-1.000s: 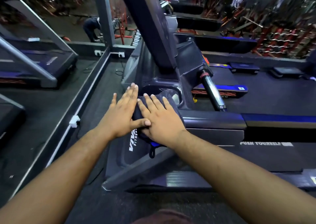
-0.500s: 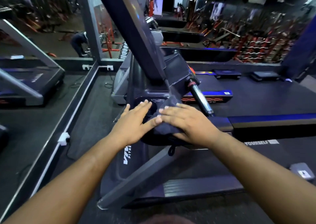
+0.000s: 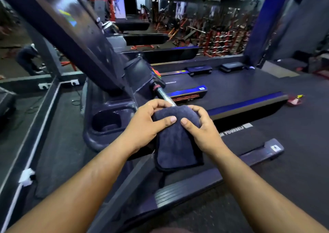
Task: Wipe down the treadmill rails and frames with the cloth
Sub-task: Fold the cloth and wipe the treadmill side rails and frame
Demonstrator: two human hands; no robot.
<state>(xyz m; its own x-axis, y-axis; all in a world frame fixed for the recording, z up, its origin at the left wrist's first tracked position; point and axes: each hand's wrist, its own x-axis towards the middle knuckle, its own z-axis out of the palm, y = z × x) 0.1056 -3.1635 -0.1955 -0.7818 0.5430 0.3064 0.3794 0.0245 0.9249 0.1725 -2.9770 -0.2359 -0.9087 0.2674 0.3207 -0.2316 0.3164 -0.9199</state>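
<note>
A dark blue-grey cloth (image 3: 176,143) hangs folded over the near end of the treadmill's metal handrail (image 3: 164,96). My left hand (image 3: 146,124) grips the cloth's upper left side, thumb pressed on top. My right hand (image 3: 199,126) grips its upper right side, thumb tip close to the left thumb. The cloth's lower half droops over the treadmill's grey side frame (image 3: 124,184). The dark upright post (image 3: 71,42) rises steeply from the motor cover and its cup holder (image 3: 110,120).
The treadmill belt (image 3: 240,140) with white lettering lies to the right, a ribbed foot rail (image 3: 187,184) in front. A neighbouring treadmill deck (image 3: 231,94) lies beyond. A mirror wall (image 3: 23,54) with sockets stands left. Dumbbell racks (image 3: 222,40) fill the back.
Both hands lifted off the motor cover and carried the cloth up and right onto the handrail's end. Flat palms turned into a two-handed grip. The view tilted up.
</note>
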